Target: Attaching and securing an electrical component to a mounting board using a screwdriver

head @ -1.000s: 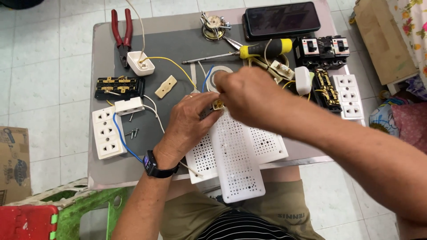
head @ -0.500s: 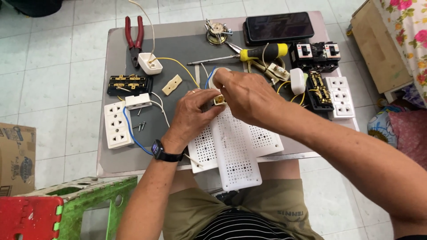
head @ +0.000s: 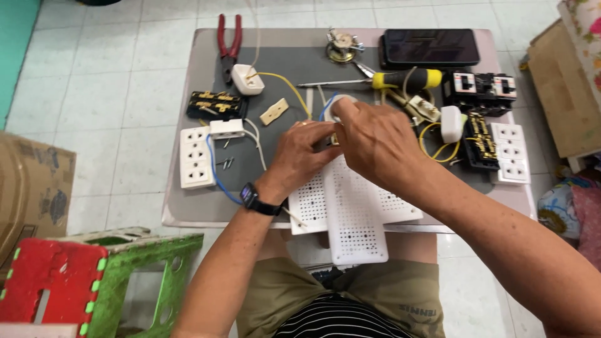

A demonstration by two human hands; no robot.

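Both hands, left (head: 307, 153) and right (head: 372, 141), pinch a small brass part (head: 333, 139) (mostly hidden) above the perforated board (head: 350, 206); a screwdriver (head: 388, 79) lies beyond.

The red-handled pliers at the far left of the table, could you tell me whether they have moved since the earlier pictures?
No. The red-handled pliers lie as before, just beyond the small white plug at the grey mat's far left corner; only the head camera has shifted.

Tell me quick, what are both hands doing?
Left hand: fingers curled on a small part over the white perforated board.
Right hand: closed, pinching the same spot.
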